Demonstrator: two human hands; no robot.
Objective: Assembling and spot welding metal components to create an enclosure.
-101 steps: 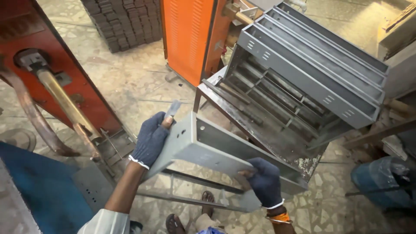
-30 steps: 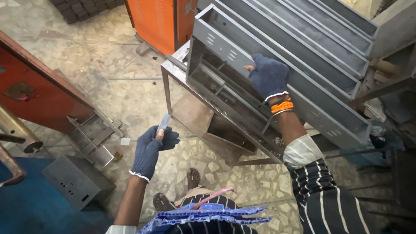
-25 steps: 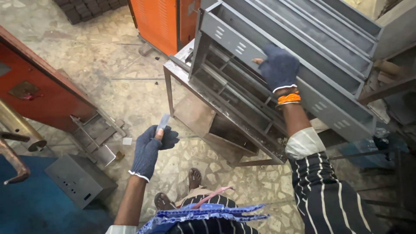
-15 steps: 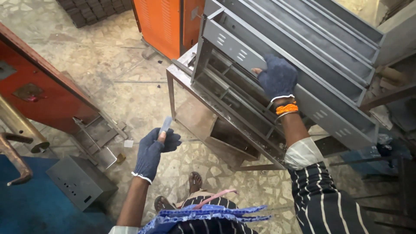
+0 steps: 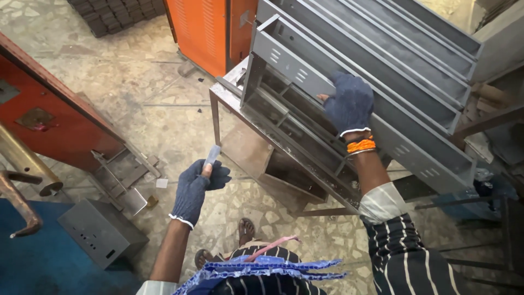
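While the right hand (image 5: 349,104) lies clenched on the lower edge of the front grey metal channel (image 5: 305,68), that channel sits atop the stack on the steel stand (image 5: 256,128), its long axis running from upper left to lower right, away from the person. Left hand (image 5: 195,188) hangs well apart, low and to the left over the floor, closed round a small flat grey piece (image 5: 212,155) that points up toward the stack. Right hand is plainly the nearer one; the channel extends past it on both sides.
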